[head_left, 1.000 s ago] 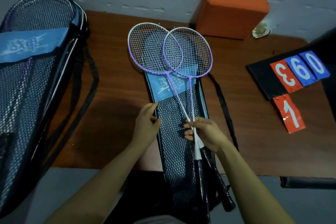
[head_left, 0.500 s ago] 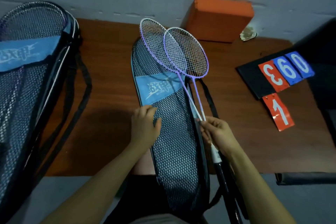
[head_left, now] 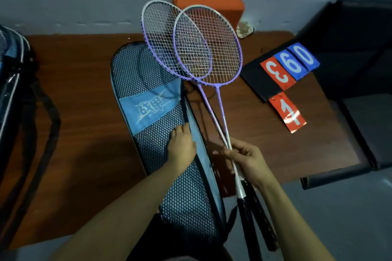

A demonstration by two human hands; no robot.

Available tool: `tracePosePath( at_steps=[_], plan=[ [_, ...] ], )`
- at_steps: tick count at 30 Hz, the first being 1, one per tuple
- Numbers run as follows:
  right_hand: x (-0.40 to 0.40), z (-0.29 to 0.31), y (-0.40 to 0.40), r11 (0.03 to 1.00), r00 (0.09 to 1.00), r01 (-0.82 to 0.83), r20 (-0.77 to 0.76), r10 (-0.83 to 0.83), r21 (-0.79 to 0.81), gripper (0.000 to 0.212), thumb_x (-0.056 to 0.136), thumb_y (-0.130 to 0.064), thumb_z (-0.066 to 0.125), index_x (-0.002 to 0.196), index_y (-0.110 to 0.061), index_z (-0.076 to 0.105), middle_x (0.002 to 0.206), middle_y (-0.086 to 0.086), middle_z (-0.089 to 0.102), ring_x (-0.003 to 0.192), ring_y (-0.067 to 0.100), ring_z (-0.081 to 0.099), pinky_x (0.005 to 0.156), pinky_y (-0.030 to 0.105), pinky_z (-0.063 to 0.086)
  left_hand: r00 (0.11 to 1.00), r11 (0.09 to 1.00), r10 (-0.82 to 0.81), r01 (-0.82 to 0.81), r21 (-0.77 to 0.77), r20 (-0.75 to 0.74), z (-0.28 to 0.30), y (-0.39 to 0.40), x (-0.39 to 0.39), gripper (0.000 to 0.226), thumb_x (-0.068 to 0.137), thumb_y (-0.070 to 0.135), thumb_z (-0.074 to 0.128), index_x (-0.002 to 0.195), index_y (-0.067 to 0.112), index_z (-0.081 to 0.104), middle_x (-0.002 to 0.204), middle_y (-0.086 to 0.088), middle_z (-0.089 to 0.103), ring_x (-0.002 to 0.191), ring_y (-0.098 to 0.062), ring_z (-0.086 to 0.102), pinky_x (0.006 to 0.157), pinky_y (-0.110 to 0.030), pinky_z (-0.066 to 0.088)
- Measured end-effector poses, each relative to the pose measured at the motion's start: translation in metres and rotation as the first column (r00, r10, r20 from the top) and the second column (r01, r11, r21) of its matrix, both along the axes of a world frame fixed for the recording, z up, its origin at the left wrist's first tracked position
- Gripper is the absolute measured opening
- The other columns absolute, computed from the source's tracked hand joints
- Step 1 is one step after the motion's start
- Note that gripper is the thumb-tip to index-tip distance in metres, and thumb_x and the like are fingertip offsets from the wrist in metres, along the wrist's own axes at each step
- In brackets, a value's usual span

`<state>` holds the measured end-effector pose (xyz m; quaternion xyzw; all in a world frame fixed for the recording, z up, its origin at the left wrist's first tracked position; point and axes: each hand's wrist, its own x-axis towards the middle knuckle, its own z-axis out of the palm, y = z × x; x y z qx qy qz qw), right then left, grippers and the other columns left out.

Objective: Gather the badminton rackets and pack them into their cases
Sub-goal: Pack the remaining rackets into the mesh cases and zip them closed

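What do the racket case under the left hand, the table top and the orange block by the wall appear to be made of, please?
Racket case: black open mesh over pale blue fabric, judging by the honeycomb holes, with a smooth blue printed band.
Table: looks like reddish-brown wood or wood-look laminate, with faint grain and a dull sheen.
Orange block: matte with soft edges, possibly foam; the picture leaves it open.

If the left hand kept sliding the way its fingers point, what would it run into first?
The left hand points up along the mesh case. It would likely reach the blue logo band first, then perhaps the racket heads, which seem higher.
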<state>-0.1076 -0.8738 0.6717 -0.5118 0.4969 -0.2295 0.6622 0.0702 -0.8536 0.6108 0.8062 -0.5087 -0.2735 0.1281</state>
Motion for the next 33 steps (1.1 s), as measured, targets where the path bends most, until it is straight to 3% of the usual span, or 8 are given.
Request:
tracePosePath(
  at_steps=[3, 6, 11, 17, 19, 23, 28, 33],
  plan=[
    [-0.001, -0.001, -0.003, 1.0, 1.0, 0.027, -0.014, -0.027, 0.001, 0.027, 0.09, 0.001, 0.054, 0.112, -0.011, 0.065, 0.047, 0.0, 0.049, 0.035, 0.013, 0.039, 0.038, 0.018, 0.032, 0.973, 0.988, 0.128, -0.141, -0.055, -0.192, 0.001, -0.004, 0.009, 0.055, 0.087, 0.002, 0.051, 0.138, 0.01, 0.034, 0.11, -0.013, 0.053, 0.095, -0.03, 0.056, 0.078, -0.042, 0.051],
    [0.002, 0.0, -0.004, 0.999, 0.999, 0.046, 0.015, -0.046, -0.013, 0.021, 0.094, -0.007, 0.051, 0.091, -0.017, 0.07, 0.047, 0.003, 0.042, 0.037, 0.014, 0.033, 0.038, 0.022, 0.027, 0.829, 0.933, 0.283, -0.354, -0.061, -0.483, 0.006, 0.0, 0.021, 0.052, 0.085, -0.007, 0.048, 0.135, 0.006, 0.041, 0.08, -0.008, 0.054, 0.083, -0.026, 0.055, 0.088, -0.045, 0.05],
    [0.004, -0.005, -0.004, 0.998, 0.998, 0.065, -0.011, -0.065, -0.01, 0.026, 0.094, -0.008, 0.052, 0.081, -0.021, 0.069, 0.056, 0.015, 0.041, 0.041, 0.018, 0.035, 0.042, 0.025, 0.028, 0.697, 0.858, 0.429, -0.513, 0.019, -0.575, 0.018, 0.011, 0.041, 0.037, 0.087, -0.004, 0.052, 0.124, -0.002, 0.051, 0.111, -0.019, 0.059, 0.098, -0.037, 0.059, 0.09, -0.048, 0.05],
    [0.015, -0.001, -0.012, 0.999, 0.997, -0.03, 0.074, 0.027, 0.027, 0.032, 0.09, 0.011, 0.046, 0.107, -0.012, 0.058, 0.083, 0.005, 0.059, 0.051, 0.011, 0.049, 0.046, 0.022, 0.041, 0.59, 0.792, 0.44, -0.611, -0.018, -0.677, 0.041, 0.013, 0.057, 0.021, 0.087, -0.007, 0.053, 0.107, -0.009, 0.058, 0.078, -0.004, 0.055, 0.076, -0.02, 0.054, 0.08, -0.038, 0.05],
    [0.02, 0.001, -0.013, 0.997, 0.991, -0.013, 0.134, 0.003, 0.08, 0.037, 0.09, 0.013, 0.043, 0.111, -0.013, 0.058, 0.082, 0.005, 0.057, 0.048, 0.01, 0.044, 0.043, 0.021, 0.033, 0.5, 0.738, 0.462, -0.675, 0.005, -0.733, 0.05, 0.018, 0.063, 0.02, 0.089, -0.003, 0.054, 0.109, -0.005, 0.056, 0.087, -0.01, 0.056, 0.075, -0.018, 0.055, 0.071, -0.033, 0.051],
    [0.029, 0.006, -0.014, 0.998, 0.99, 0.019, 0.142, -0.028, 0.064, 0.024, 0.095, 0.0, 0.046, 0.104, -0.014, 0.063, 0.06, -0.004, 0.053, 0.043, 0.008, 0.037, 0.04, 0.021, 0.026, 0.349, 0.592, 0.465, -0.806, -0.007, -0.814, 0.064, 0.027, 0.086, 0.015, 0.089, -0.001, 0.055, 0.103, 0.003, 0.057, 0.105, -0.016, 0.059, 0.092, -0.023, 0.059, 0.082, -0.039, 0.053],
    [0.031, 0.012, -0.016, 0.99, 0.986, 0.134, 0.093, -0.137, 0.034, 0.014, 0.094, 0.001, 0.048, 0.092, -0.004, 0.06, 0.042, -0.006, 0.049, 0.03, 0.007, 0.037, 0.033, 0.013, 0.028, 0.362, 0.598, 0.433, -0.801, -0.038, -0.825, 0.075, 0.017, 0.102, 0.018, 0.09, 0.005, 0.055, 0.108, 0.008, 0.056, 0.112, -0.012, 0.059, 0.105, -0.023, 0.058, 0.089, -0.038, 0.051],
    [0.015, 0.005, -0.019, 0.989, 0.989, 0.149, -0.018, -0.149, -0.019, 0.023, 0.087, 0.011, 0.051, 0.093, -0.005, 0.066, 0.05, -0.006, 0.059, 0.038, 0.006, 0.048, 0.04, 0.016, 0.041, 0.427, 0.645, 0.444, -0.762, -0.05, -0.788, 0.067, -0.007, 0.082, 0.018, 0.091, 0.006, 0.054, 0.108, 0.006, 0.055, 0.103, -0.008, 0.056, 0.09, -0.016, 0.056, 0.068, -0.024, 0.05]
  ],
)
